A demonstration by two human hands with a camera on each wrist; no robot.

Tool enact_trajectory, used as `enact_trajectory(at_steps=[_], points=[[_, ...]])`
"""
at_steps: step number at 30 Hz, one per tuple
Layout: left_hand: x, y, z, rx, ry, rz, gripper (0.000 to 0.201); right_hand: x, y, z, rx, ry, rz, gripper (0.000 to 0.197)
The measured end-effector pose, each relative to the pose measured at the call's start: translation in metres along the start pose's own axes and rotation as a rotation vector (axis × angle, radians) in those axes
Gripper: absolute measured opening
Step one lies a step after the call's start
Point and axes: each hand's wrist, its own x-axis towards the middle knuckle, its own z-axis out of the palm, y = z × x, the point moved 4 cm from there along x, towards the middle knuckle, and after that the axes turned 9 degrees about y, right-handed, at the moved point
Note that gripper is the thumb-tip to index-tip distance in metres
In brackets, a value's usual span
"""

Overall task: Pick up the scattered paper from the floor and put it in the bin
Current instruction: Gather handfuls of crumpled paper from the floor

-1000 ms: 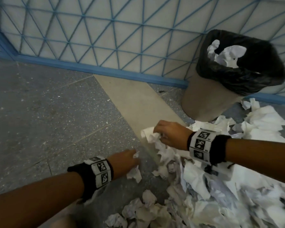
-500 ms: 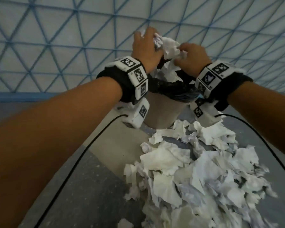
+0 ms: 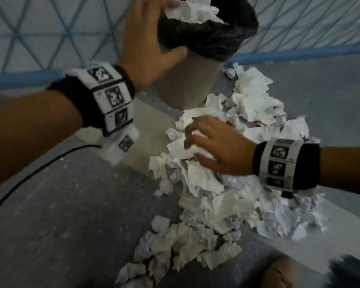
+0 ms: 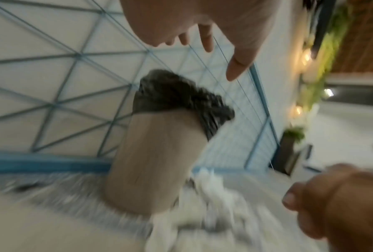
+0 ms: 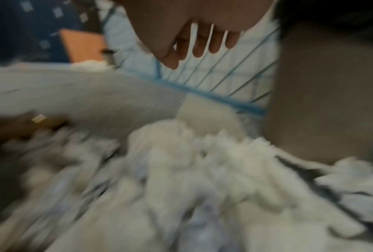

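Fingers (image 3: 190, 133) of my right hand (image 3: 220, 150) are spread and lie down over the top of the paper pile (image 3: 227, 194), their tips pressing into the crumpled sheets; I cannot tell whether any sheet is pinched yet. On my left hand (image 3: 146, 48) the fingers are loose and parted, holding nothing, with the thumb against the side of the bin (image 3: 187, 88) and the fingertips up by the black liner (image 3: 212, 40) at its rim. The left wrist view shows those fingers (image 4: 207, 37) open and empty, and the right wrist view shows mine (image 5: 198, 44) extended above blurred paper.

Some paper (image 3: 193, 10) already sits heaped in the bin's mouth, but by far most of it lies on the floor (image 3: 71, 215), banked from the bin's foot toward me.

I judge this to be the start of another pickup: one hand is at the bin, the other is reaching for the next load. Next I need to curl the right fingers round a good clump, bring the left hand down to gather with it, and lift both to the rim. The bin looks nearly full, so loose pieces may slide off.
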Motion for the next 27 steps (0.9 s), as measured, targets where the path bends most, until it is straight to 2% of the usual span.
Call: enact_trajectory(at_steps=[1,3,6,8,10,12,14,16,18,21,23,25,26,27], points=[[-0.027,0.000,-0.003,-0.003,-0.052,0.009,0.056,-0.015,-0.019,0.018,0.025,-0.102,-0.139,0.024],[-0.090,0.003,-0.005,0.003,-0.291,0.037,0.045,-0.042,-0.044,0.045,-0.006,-0.265,-0.388,0.033],[-0.185,0.007,-0.011,0.048,-0.674,0.213,0.037,-0.067,-0.060,0.069,-0.085,-0.458,-0.593,0.064],[-0.239,0.012,-0.021,0.082,-0.837,0.326,0.048,-0.078,-0.069,0.084,-0.111,-0.574,-0.694,0.075],[-0.288,0.019,-0.029,0.115,-0.980,0.420,0.064,-0.091,-0.078,0.101,-0.092,-0.650,-0.803,0.079],[-0.330,0.019,-0.028,0.153,-1.080,0.533,0.077,-0.097,-0.084,0.113,-0.100,-0.686,-0.838,0.080],[-0.354,0.017,-0.023,0.216,-1.150,0.616,0.086,-0.093,-0.088,0.119,-0.156,-0.681,-0.831,0.071],[-0.362,0.017,-0.012,0.283,-1.225,0.574,0.092,-0.087,-0.090,0.125,-0.176,-0.651,-0.845,0.053],[-0.356,0.019,-0.002,0.299,-1.244,0.512,0.087,-0.081,-0.089,0.128,-0.118,-0.630,-0.823,0.042],[-0.341,0.015,0.008,0.278,-1.282,0.440,0.067,-0.064,-0.083,0.128,-0.052,-0.536,-0.763,0.028],[-0.320,0.015,0.015,0.264,-1.158,0.372,0.051,-0.056,-0.079,0.128,-0.031,-0.505,-0.740,0.021],[-0.298,0.014,0.019,0.186,-1.051,0.195,0.037,-0.048,-0.073,0.128,0.002,-0.520,-0.652,0.023],[-0.290,0.011,0.023,0.144,-1.025,0.207,0.025,-0.043,-0.069,0.126,0.025,-0.526,-0.587,0.025],[-0.282,0.007,0.024,0.103,-1.028,0.134,0.017,-0.039,-0.065,0.124,0.046,-0.524,-0.518,0.026]])
